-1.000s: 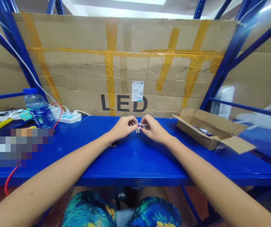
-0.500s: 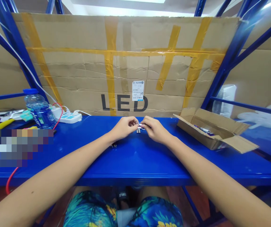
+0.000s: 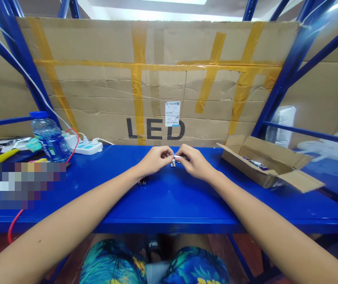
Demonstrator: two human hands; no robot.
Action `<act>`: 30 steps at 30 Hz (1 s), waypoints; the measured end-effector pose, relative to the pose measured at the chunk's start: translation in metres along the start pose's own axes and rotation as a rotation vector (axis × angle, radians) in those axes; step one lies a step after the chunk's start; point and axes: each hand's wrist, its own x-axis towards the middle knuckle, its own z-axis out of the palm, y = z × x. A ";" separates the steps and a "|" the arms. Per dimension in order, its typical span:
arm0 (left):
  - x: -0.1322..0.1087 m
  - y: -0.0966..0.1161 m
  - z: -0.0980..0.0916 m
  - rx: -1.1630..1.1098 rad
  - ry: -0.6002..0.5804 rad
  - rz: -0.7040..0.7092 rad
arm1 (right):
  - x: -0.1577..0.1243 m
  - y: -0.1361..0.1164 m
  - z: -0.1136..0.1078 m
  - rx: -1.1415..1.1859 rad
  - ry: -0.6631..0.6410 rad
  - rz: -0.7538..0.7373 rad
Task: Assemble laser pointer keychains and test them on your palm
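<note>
My left hand [image 3: 155,158] and my right hand [image 3: 195,161] meet over the middle of the blue shelf top [image 3: 169,197], fingers curled and pinched together. Between their fingertips is a small shiny metal part [image 3: 175,157], too small to name. A few more small metal pieces [image 3: 173,163] lie on the shelf just below it. Another small dark piece [image 3: 141,182] sits beside my left wrist.
An open cardboard box [image 3: 268,163] with parts inside stands at the right. A water bottle [image 3: 50,138], a white power strip [image 3: 84,146] and a red cable [image 3: 13,227] are at the left. A taped cardboard sheet marked LED [image 3: 157,79] forms the back wall.
My hands have stayed together in the same spot, with only slight finger shifts around the small metal part.
</note>
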 end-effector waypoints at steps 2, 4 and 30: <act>0.000 0.000 0.000 -0.009 -0.006 0.001 | 0.000 -0.001 0.000 -0.013 -0.011 -0.012; 0.000 0.000 0.001 -0.028 -0.014 -0.003 | 0.000 -0.001 0.001 -0.034 -0.019 -0.015; 0.001 0.000 0.005 -0.037 -0.028 -0.059 | 0.001 -0.005 0.000 0.046 -0.061 0.102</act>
